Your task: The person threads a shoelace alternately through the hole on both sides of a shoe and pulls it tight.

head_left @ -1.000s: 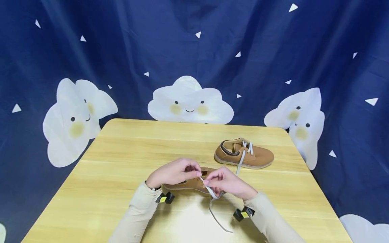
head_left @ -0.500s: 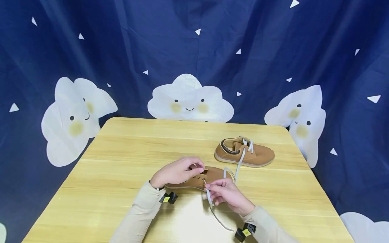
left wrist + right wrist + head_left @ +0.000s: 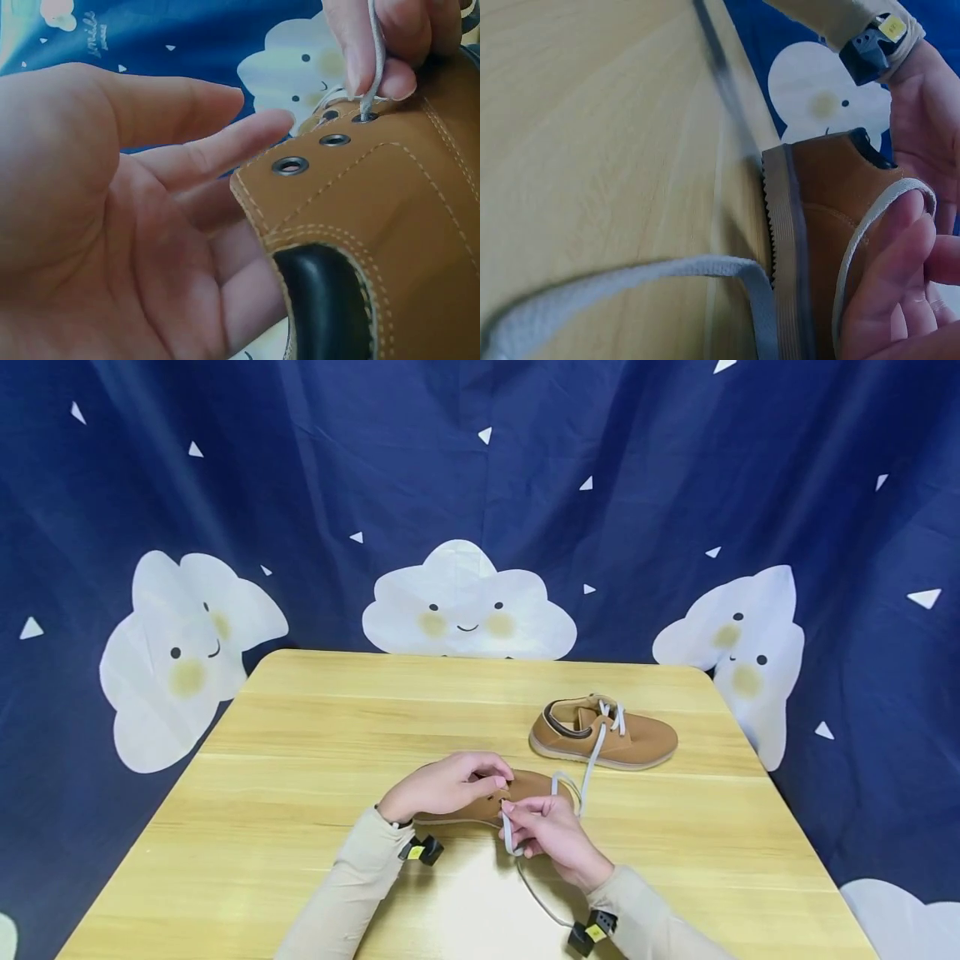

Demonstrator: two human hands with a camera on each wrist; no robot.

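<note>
A tan lace-up shoe (image 3: 534, 782) lies on the table at the middle, toe to the right. My right hand (image 3: 558, 833) pinches a pale grey shoelace (image 3: 377, 60) close over an eyelet, and the lace runs into that eyelet in the left wrist view. Two bare metal eyelets (image 3: 290, 166) sit in the same flap, nearer the heel. My left hand (image 3: 442, 787) reaches over the shoe's opening, its fingers extended beside the eyelet flap with nothing pinched between them. In the right wrist view the lace (image 3: 870, 217) loops over the right fingers in front of the shoe's side.
A second tan shoe (image 3: 637, 743) stands farther back to the right, its grey laces partly threaded and one trailing toward the nearer shoe. A loose lace end (image 3: 542, 902) lies on the wooden table (image 3: 337, 710) by the right wrist. A blue cloud-print curtain (image 3: 480, 502) hangs behind.
The right hand first drew the lace down and away from the left fingers, then moved slightly back up toward the eyelet. The left hand let go of the lace tip and stays over the shoe.
</note>
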